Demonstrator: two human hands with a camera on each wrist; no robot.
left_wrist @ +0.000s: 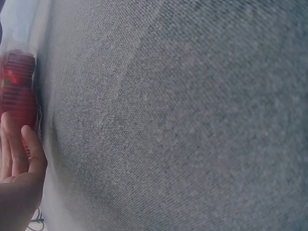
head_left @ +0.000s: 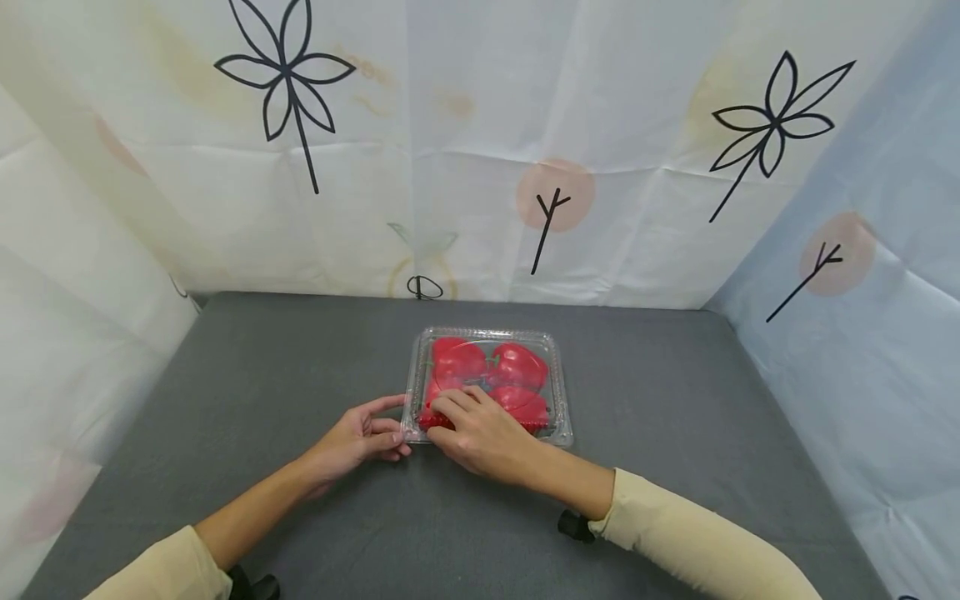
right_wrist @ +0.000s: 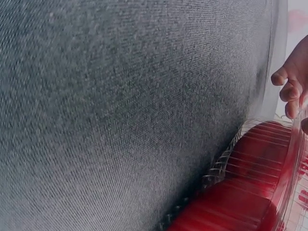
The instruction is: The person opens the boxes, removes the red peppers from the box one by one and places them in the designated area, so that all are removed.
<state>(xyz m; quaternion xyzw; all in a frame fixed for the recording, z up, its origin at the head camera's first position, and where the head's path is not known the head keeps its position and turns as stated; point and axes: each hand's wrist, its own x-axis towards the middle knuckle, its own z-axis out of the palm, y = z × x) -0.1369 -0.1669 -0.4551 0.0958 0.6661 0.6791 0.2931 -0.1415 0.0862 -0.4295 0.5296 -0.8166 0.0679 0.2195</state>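
A clear plastic clamshell box [head_left: 557,375] lies flat on the grey table, its ribbed wall showing in both wrist views. Inside are several glossy red vegetables [head_left: 519,367] with small green stems, like bell peppers. My left hand [head_left: 356,442] is at the box's left front corner, thumb low by the rim. Extended fingers [left_wrist: 17,149] lie along the box side in the left wrist view. Over the front left of the lid my right hand [head_left: 483,433] rests, fingers bent on the plastic and thumb at the front edge. It covers part of the contents.
The grey table [head_left: 675,400] extends around the box on all sides. A white patterned curtain [head_left: 465,108] rises at its back edge, with more hanging fabric [head_left: 900,208] at the sides. Black wrist straps [head_left: 576,527] show near the beige sleeves [head_left: 690,533].
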